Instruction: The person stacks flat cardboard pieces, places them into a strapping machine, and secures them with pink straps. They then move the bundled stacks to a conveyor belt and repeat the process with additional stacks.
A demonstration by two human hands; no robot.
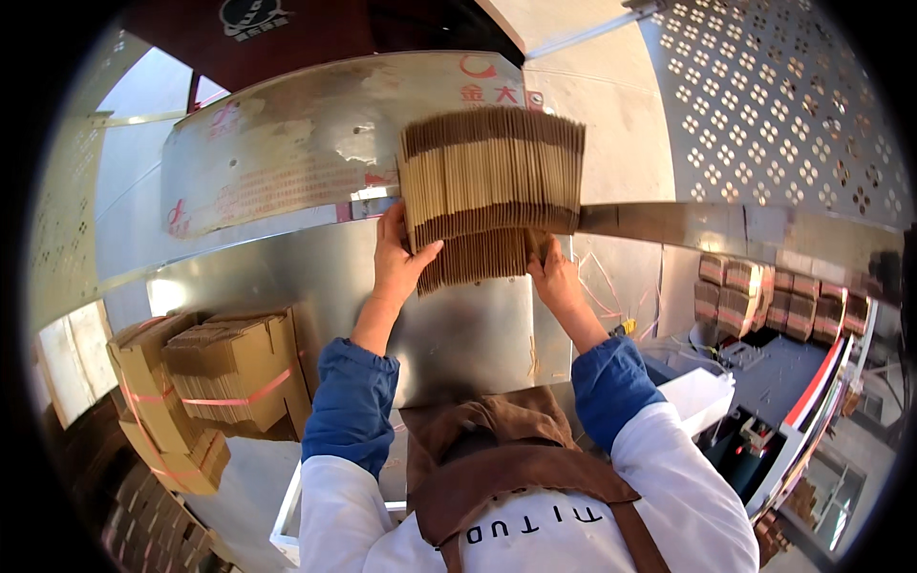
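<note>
A thick row of flat brown cardboard pieces [492,181], packed edge to edge with dark and light bands, stands at the metal ledge in front of me. My left hand [394,260] grips its lower left side, the thumb across the front and the fingers along the side. At the lower right corner, my right hand [556,277] has its fingers bent around the edge of the same stack. The far side of the stack and some of my fingertips are hidden.
Strapped cardboard bundles [234,368] are piled at the left. A worn metal plate [287,153] lies beyond the ledge, under a dark red machine cover [315,29]. At the right are a white tray [695,399], a perforated panel [764,105] and more strapped bundles [735,296].
</note>
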